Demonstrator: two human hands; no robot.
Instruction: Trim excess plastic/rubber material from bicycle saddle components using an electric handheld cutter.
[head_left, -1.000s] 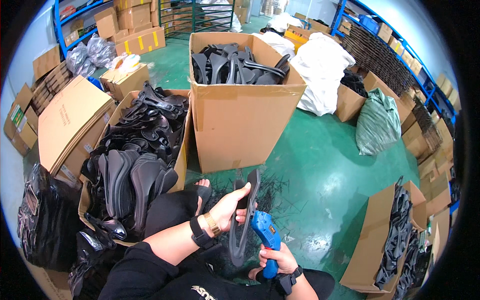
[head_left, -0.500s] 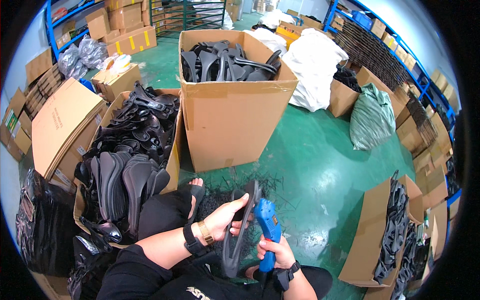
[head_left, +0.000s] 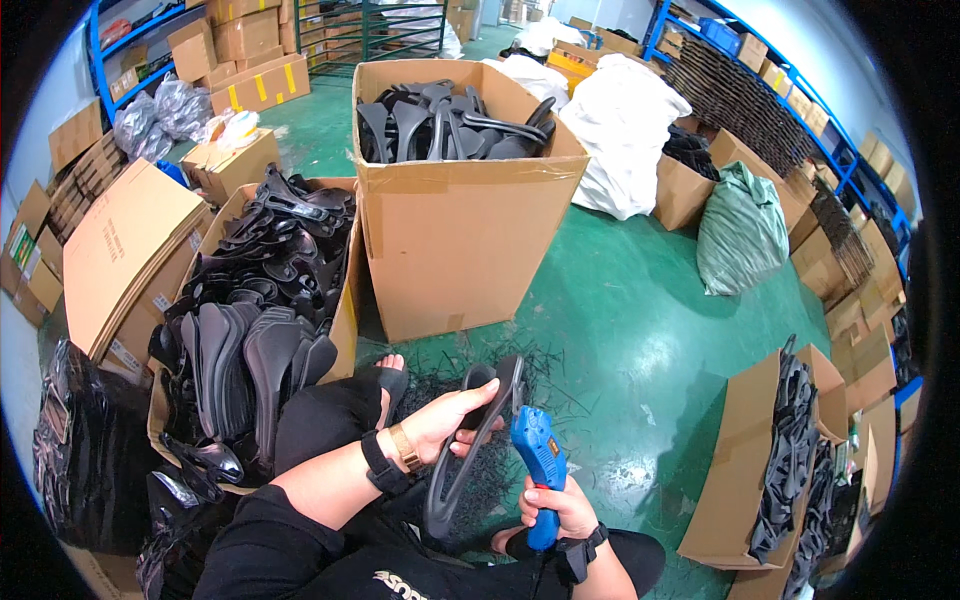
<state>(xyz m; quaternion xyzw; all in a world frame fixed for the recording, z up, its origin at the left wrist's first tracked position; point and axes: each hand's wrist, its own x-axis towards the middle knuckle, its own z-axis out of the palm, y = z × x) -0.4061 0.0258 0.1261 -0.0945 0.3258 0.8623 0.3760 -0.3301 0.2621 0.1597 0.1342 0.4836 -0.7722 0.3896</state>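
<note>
Centrally, left hand [head_left: 445,420] grips black part [head_left: 478,440]; right hand [head_left: 558,505] clenches blue tool [head_left: 540,470]; open green floor [head_left: 640,330] right.

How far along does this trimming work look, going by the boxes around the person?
Done, it seems: black shavings litter the green floor, and the tall box is heaped with black parts. In hand: the left hand grips one black part while the right hand holds a blue tool to its edge. Possibly left: the full box of parts at the left; I can't tell which pile is finished.
</note>
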